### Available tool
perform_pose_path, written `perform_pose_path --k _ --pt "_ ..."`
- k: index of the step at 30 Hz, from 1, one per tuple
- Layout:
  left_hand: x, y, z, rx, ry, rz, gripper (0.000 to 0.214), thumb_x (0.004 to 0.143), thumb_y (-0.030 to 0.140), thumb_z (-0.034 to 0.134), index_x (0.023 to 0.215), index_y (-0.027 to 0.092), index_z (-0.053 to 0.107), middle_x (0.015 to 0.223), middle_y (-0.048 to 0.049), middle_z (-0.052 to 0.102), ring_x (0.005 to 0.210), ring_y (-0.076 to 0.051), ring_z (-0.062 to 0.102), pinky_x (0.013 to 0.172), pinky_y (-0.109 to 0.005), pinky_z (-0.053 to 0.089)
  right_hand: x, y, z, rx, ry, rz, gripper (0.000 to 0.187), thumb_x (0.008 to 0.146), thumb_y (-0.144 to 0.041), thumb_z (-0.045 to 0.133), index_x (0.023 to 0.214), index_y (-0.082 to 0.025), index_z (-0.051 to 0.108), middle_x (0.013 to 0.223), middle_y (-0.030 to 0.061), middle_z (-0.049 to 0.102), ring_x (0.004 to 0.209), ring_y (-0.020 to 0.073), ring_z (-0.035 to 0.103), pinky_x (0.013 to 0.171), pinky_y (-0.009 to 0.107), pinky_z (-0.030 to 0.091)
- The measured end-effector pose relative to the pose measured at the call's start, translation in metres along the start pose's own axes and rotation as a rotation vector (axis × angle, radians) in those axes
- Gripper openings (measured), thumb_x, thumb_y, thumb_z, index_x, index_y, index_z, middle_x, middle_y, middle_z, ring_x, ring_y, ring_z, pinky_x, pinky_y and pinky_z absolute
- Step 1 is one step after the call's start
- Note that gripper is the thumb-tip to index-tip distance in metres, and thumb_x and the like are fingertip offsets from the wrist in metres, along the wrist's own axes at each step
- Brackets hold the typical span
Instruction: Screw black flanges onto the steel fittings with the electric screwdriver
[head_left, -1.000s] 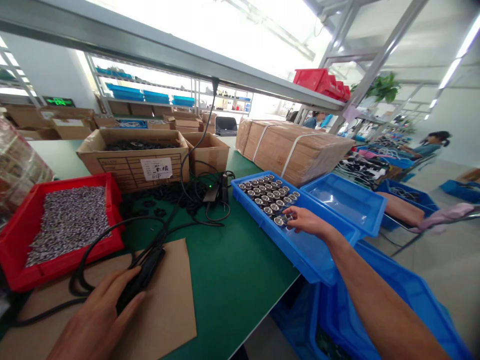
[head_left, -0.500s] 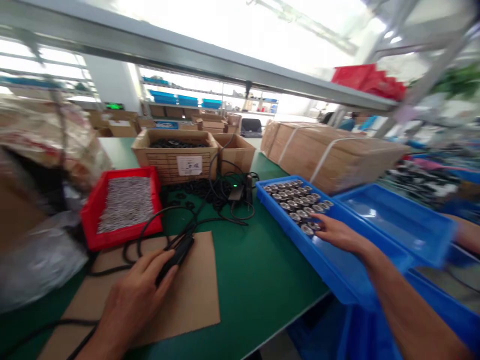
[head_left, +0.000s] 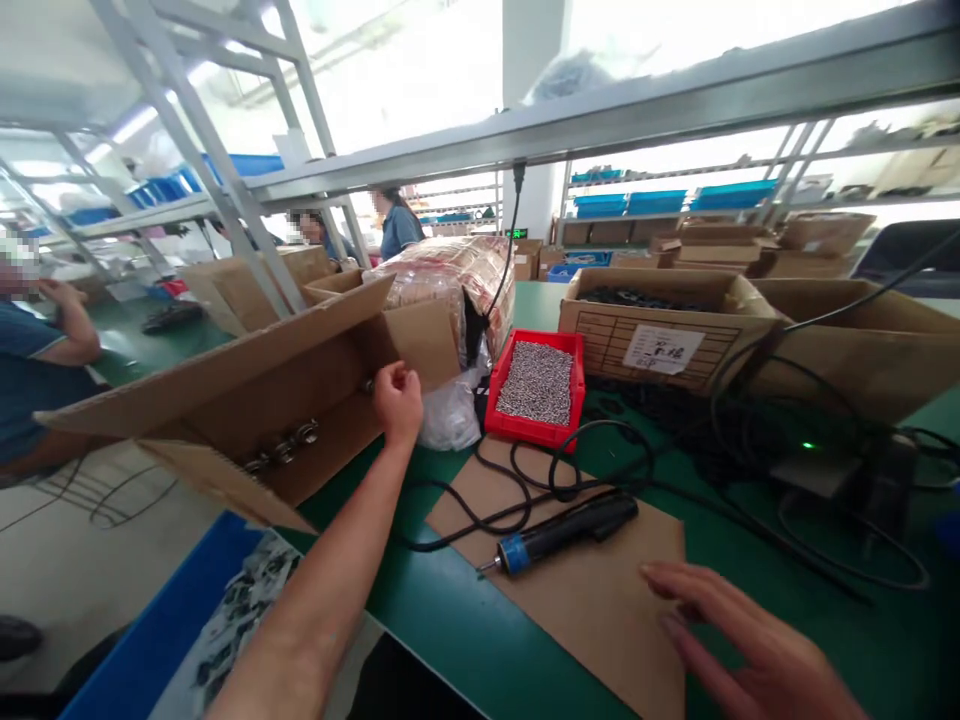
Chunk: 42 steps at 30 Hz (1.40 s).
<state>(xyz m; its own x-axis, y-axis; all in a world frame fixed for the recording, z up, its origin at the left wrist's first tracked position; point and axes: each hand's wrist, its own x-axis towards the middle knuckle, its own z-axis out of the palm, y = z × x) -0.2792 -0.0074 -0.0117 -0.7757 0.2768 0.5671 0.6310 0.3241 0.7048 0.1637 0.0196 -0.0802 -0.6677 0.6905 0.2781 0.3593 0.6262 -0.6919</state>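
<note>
Nearest, just right of the electric screwdriver (head_left: 566,533), the right hand (head_left: 739,632) is half open and empty. Beyond and left of this screwdriver (its long axis runs crosswise, bit (head_left: 492,565) leftward), the left hand (head_left: 399,400), curled at the carton (head_left: 232,395), is nearer to the metal parts (head_left: 305,433), farther left; whether it grips one, I cannot tell

Sole camera head-worn, facing forward and down across green bench (head_left: 427,590); right hand (head_left: 757,645) near, lower right of frame; storage racks (head_left: 805,172) far, upper right.
</note>
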Motion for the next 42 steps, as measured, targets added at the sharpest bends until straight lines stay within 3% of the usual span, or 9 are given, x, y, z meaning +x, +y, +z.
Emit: perform_pose_path --k 4,9,18,24,28,31,36,38,42 --pt "0.044 -0.052 -0.002 0.269 0.05 -0.152 0.044 0.084 0.02 0.052 0.124 0.002 0.048 0.124 -0.0247 0.054 0.116 -0.03 0.051 0.099 -0.042 0.04 0.033 -0.035 0.039 0.099 -0.253 -0.084 0.027 0.09 -0.036 0.05 0.107 -0.029 0.07 0.105 0.0063 0.072 0.093 0.0216 0.07 0.083 0.035 0.061" --pt "0.054 -0.094 -0.014 0.584 0.036 -0.283 0.043 0.08 0.025 0.056 0.116 0.002 0.053 0.128 -0.0298 0.047 0.123 -0.043 0.039 0.099 -0.061 0.03 0.041 -0.024 0.056 0.158 -0.23 -0.085 0.025 0.091 -0.033 0.048 0.098 -0.026 0.071 0.093 0.0058 0.073 0.088 0.0217 0.071 0.078 0.035 0.061" --pt "0.061 -0.125 -0.069 0.922 0.007 -0.355 0.055 0.076 0.02 0.051 0.125 -0.002 0.048 0.136 -0.0322 0.041 0.128 -0.044 0.032 0.1 -0.063 0.023 0.036 -0.011 0.057 0.209 -0.229 -0.141 0.022 0.091 -0.031 0.049 0.097 -0.027 0.069 0.091 0.0049 0.072 0.086 0.0208 0.07 0.076 0.032 0.06" --pt "0.054 -0.127 -0.1 0.924 -0.186 -0.418 0.039 0.068 0.019 0.059 0.103 0.001 0.063 0.117 -0.032 0.059 0.123 -0.045 0.041 0.096 -0.065 0.025 0.033 -0.005 0.06 0.22 -0.284 -0.13 0.024 0.093 -0.03 0.045 0.102 -0.024 0.067 0.096 0.0058 0.071 0.091 0.0195 0.069 0.081 0.033 0.058" --pt "0.04 -0.11 -0.102 0.869 -0.216 -0.356 0.027 0.071 0.019 0.057 0.091 0.004 0.067 0.11 -0.0332 0.062 0.123 -0.048 0.041 0.096 -0.067 0.025 0.031 -0.011 0.054 0.229 -0.319 -0.103 0.027 0.094 -0.028 0.042 0.102 -0.021 0.066 0.097 0.0071 0.069 0.093 0.0196 0.067 0.084 0.035 0.056" --pt "0.023 -0.088 -0.096 0.768 -0.173 -0.265 0.038 0.079 0.026 0.053 0.108 0.006 0.065 0.116 -0.0309 0.062 0.123 -0.047 0.043 0.099 -0.067 0.027 0.03 -0.016 0.049 0.245 -0.294 -0.085 0.026 0.095 -0.027 0.042 0.103 -0.019 0.066 0.097 0.0073 0.068 0.092 0.019 0.066 0.083 0.035 0.056" --pt "-0.038 -0.026 -0.075 0.397 -0.218 -0.088 0.055 0.093 0.042 0.037 0.14 0.014 0.042 0.134 -0.0165 0.057 0.118 -0.028 0.056 0.101 -0.041 0.043 0.023 -0.016 0.047 0.241 -0.105 -0.117 0.03 0.091 -0.023 0.051 0.12 -0.022 0.057 0.1 0.0058 0.065 0.08 0.0149 0.064 0.072 0.031 0.057" --pt "-0.081 0.011 -0.068 0.042 -0.346 -0.097 0.053 0.094 0.047 0.035 0.14 0.021 0.043 0.135 -0.0096 0.058 0.112 -0.024 0.061 0.098 -0.037 0.047 0.019 -0.017 0.045 0.23 0.003 -0.155 0.045 0.087 -0.023 0.058 0.131 -0.025 0.049 0.115 0.0078 0.062 0.092 0.0166 0.064 0.08 0.032 0.058" --pt "-0.171 0.082 -0.063 -0.245 -0.957 -0.213 0.056 0.09 0.047 0.05 0.142 0.027 0.042 0.134 -0.0069 0.058 0.117 -0.026 0.059 0.106 -0.042 0.041 0.017 -0.022 0.038 0.189 0.121 -0.265 0.078 0.08 -0.029 0.07 0.146 -0.024 0.031 0.146 0.014 0.041 0.131 0.0263 0.047 0.105 0.042 0.048"
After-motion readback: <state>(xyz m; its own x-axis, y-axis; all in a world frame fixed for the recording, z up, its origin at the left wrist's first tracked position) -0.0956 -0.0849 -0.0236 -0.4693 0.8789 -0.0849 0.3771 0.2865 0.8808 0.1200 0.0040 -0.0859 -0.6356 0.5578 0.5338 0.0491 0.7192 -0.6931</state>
